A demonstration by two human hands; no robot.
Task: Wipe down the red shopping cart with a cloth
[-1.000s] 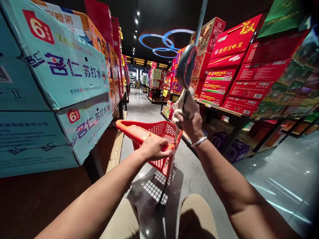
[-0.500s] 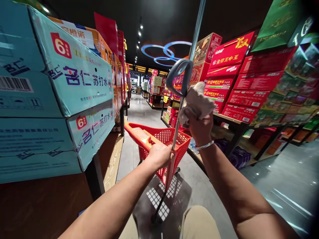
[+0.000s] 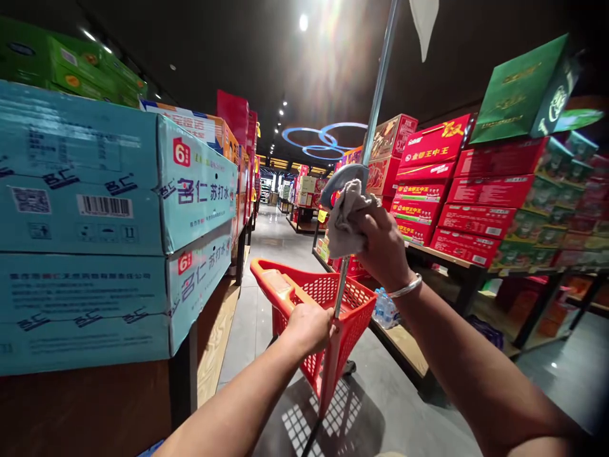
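A red plastic shopping cart (image 3: 328, 289) with perforated sides stands in front of me, and a metal pole (image 3: 380, 82) with a grey loop handle (image 3: 340, 178) rises from it. My left hand (image 3: 309, 327) is closed on the cart's rim at the foot of the pole. Higher up, my right hand (image 3: 383, 244), with a silver bangle at the wrist, grips a crumpled greyish cloth (image 3: 351, 219). The cloth lies against the pole just below the loop handle and covers part of it.
Light-blue cartons (image 3: 85, 184) are stacked close on the left. On the right, a shelf holds red boxes (image 3: 428, 152) and a green box (image 3: 518, 89), with bottled water (image 3: 385, 310) lower down. A grey floor aisle (image 3: 271, 231) runs ahead between the displays.
My right hand and the cloth have shifted left, now in front of the pole and over the lower part of the loop. The view has tilted up and turned left; the cart appears lower.
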